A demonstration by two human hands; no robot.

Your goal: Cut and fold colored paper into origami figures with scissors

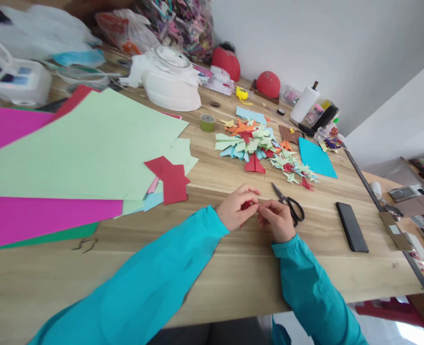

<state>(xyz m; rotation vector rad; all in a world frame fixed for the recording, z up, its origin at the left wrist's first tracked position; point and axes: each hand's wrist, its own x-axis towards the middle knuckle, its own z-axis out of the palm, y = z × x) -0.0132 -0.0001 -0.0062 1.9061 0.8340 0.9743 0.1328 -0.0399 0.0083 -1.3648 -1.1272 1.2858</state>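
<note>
A small piece of red paper (pixel 246 205) shows between the curled fingers of my left hand (pixel 238 207). My right hand (pixel 277 218) pinches at its edge, fingertips meeting those of the left; most of the paper is hidden by the fingers. Black-handled scissors (pixel 287 201) lie just beyond my right hand, blades pointing away to the left. Farther back sits a pile of folded paper planes (pixel 255 164) and small folded paper stars (pixel 291 177) in green, red, orange and blue. Left of my hands, cut red paper (pixel 175 182) rests on larger sheets.
Large pale green sheets (pixel 89 148) and magenta sheets (pixel 53 218) cover the table's left side. A black phone (pixel 352 226) lies at right, near a blue sheet (pixel 317 157). Green tape (pixel 207 123), a yellow tape measure (pixel 242 93) and a white machine (pixel 170 86) stand toward the back.
</note>
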